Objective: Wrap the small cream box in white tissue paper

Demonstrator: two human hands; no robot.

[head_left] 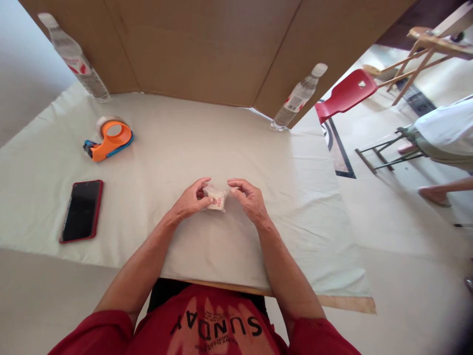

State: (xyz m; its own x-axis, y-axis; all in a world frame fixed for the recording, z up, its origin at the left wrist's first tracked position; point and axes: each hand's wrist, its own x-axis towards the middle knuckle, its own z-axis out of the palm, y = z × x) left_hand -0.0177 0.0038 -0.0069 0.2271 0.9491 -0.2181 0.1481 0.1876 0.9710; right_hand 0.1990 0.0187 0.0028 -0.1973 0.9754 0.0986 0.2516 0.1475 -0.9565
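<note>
A small clear plastic packet (217, 198) with a red-and-white label lies on the white cloth at the middle of the table. My left hand (190, 199) pinches its left side between thumb and fingers. My right hand (249, 198) hovers just to the right of the packet with curled fingers, close to it but apparently not gripping it. Both forearms rest over the table's near edge.
A red-cased phone (82, 210) lies face up at the left. An orange tape dispenser (110, 138) sits behind it. Two clear water bottles (76, 60) (297, 97) stand by a cardboard screen (207, 44). A red chair (345, 93) and another person's legs (443, 133) are at right.
</note>
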